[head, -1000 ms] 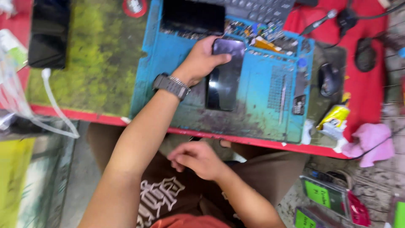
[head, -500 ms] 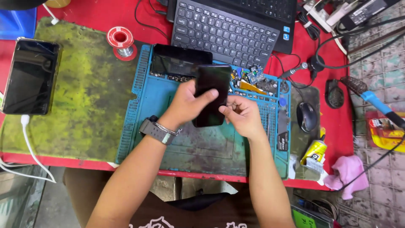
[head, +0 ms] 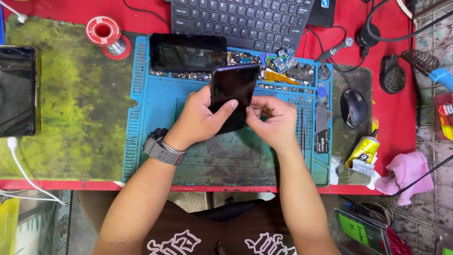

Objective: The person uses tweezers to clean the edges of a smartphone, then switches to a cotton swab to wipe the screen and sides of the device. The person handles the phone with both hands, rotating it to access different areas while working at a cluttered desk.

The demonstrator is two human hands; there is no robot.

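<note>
The lower part of the dark phone is covered by the hands: its left edge and underside by the left hand, its lower right edge by the right hand. What is pinched between the right fingertips beside the phone cannot be made out. Beyond the phone, the keyboard is cut off by the top edge. Far left of the phone, a second dark device is cropped by the left edge. The small parts just beyond the phone are too small to identify.
</note>
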